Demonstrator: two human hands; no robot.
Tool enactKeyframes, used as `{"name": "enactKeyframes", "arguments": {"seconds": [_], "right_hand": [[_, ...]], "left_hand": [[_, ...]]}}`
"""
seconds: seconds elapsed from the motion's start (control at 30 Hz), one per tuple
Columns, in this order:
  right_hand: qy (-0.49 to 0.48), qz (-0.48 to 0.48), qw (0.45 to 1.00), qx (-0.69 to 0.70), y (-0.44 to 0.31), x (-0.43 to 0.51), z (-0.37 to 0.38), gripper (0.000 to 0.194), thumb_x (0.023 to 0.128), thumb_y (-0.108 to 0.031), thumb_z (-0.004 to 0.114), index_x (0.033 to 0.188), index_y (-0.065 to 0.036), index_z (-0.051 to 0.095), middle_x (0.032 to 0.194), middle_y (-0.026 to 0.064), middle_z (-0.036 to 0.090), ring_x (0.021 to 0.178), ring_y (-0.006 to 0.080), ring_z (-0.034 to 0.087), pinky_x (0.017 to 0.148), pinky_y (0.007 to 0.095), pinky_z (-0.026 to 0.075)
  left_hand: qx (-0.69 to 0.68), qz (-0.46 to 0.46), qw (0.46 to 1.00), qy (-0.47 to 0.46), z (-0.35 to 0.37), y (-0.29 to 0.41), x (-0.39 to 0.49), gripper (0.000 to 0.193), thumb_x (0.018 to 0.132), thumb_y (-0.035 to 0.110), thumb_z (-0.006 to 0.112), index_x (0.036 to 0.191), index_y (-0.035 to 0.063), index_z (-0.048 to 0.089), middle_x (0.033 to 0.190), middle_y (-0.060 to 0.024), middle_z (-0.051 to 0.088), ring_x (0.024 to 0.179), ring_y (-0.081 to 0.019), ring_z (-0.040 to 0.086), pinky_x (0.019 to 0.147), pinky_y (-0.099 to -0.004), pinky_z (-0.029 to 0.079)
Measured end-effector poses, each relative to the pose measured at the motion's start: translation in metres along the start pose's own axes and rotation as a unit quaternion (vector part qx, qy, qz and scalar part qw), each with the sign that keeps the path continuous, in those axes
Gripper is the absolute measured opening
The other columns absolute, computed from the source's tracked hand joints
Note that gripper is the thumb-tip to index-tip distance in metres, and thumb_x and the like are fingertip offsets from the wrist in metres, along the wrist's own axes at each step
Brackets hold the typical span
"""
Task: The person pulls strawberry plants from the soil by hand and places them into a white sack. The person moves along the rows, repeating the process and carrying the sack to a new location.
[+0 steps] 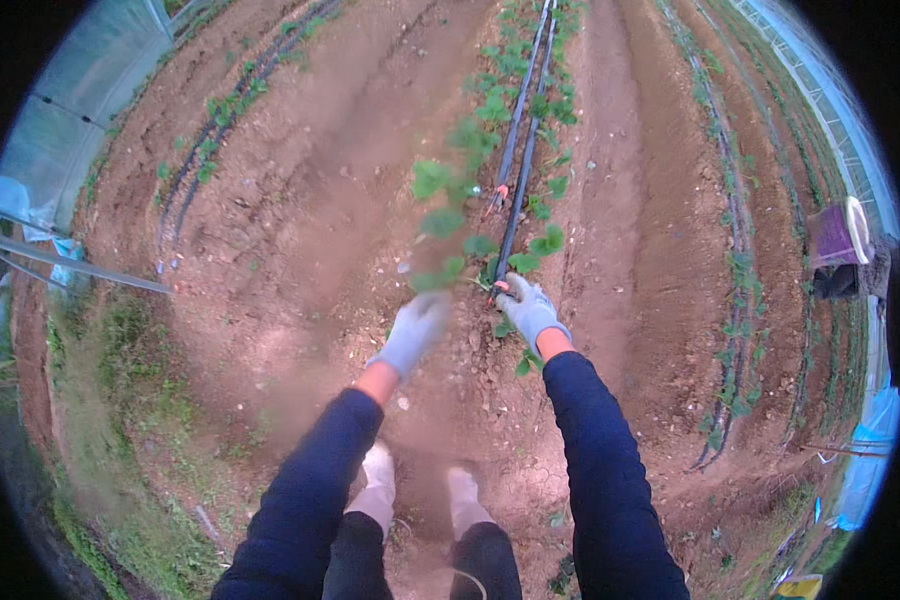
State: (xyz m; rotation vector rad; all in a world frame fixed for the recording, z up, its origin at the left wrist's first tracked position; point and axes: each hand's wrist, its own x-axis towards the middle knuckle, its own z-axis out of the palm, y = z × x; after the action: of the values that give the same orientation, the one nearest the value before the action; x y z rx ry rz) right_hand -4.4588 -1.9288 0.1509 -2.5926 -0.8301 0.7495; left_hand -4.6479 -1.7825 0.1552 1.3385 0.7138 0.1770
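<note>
My right hand [531,307], in a pale work glove, is at the near end of a black drip-irrigation tape [520,195]. Its fingers close around the tape end beside a small orange-red fitting [501,286]. My left hand [415,330], also gloved, is to the left over the soil and blurred by motion. Blurred green leaves [439,276] are just beyond its fingertips; whether it grips any of them cannot be made out. A second tape [511,142] runs alongside, its near end at another orange-red fitting [502,193]. Low leafy plants [547,241] line both sides.
Other planted rows with tapes lie left [217,124] and right [739,300]. Plastic sheeting [90,82] borders the left side. A grey pipe [82,264] juts in there, above weeds [135,360]. At the right edge is a purple container [832,236]. My pale boots [463,495] stand on bare soil.
</note>
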Motion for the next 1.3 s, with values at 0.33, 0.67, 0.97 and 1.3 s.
{"name": "enactKeyframes", "arguments": {"seconds": [0.33,0.67,0.97,1.3], "right_hand": [[0.085,-0.103,0.991,-0.025,0.039,0.079,0.094,0.04,0.086,-0.044,0.055,0.11,-0.013,0.064,0.106,0.0167,0.065,0.103,0.0344,0.059,0.095,0.0453,0.038],[0.083,-0.107,0.99,0.034,0.046,0.079,0.094,0.039,0.08,-0.038,0.063,0.108,-0.012,0.066,0.105,0.0112,0.067,0.102,0.0316,0.059,0.097,0.043,0.038],[0.094,-0.107,0.989,0.037,0.063,0.085,0.099,0.039,0.078,-0.038,0.067,0.108,-0.015,0.066,0.108,0.0102,0.067,0.103,0.0327,0.058,0.091,0.0411,0.044],[0.085,-0.09,0.974,0.188,0.052,0.074,0.098,0.025,0.08,-0.025,0.065,0.098,-0.008,0.068,0.091,0.0117,0.069,0.086,0.0252,0.064,0.078,0.0363,0.05]], "left_hand": [[0.325,0.224,0.918,0.043,0.052,0.0,0.232,0.08,0.076,0.046,0.071,0.135,-0.0002,0.042,0.132,-0.0228,0.051,0.121,-0.0345,0.051,0.101,-0.0387,0.04],[0.24,0.178,0.954,0.012,0.072,-0.027,0.344,0.043,0.079,0.031,0.062,0.112,0.0029,0.059,0.109,-0.0184,0.064,0.103,-0.0305,0.061,0.089,-0.037,0.046],[0.171,0.208,0.955,-0.123,0.057,0.038,0.268,0.031,0.076,0.021,0.065,0.099,0.0035,0.054,0.08,-0.0053,0.055,0.077,-0.0143,0.054,0.067,-0.0298,0.047],[0.184,0.262,0.947,-0.005,0.037,-0.004,0.121,0.016,0.08,0.015,0.059,0.083,0.0074,0.045,0.073,0.0009,0.046,0.063,-0.009,0.047,0.055,-0.0256,0.042]]}}
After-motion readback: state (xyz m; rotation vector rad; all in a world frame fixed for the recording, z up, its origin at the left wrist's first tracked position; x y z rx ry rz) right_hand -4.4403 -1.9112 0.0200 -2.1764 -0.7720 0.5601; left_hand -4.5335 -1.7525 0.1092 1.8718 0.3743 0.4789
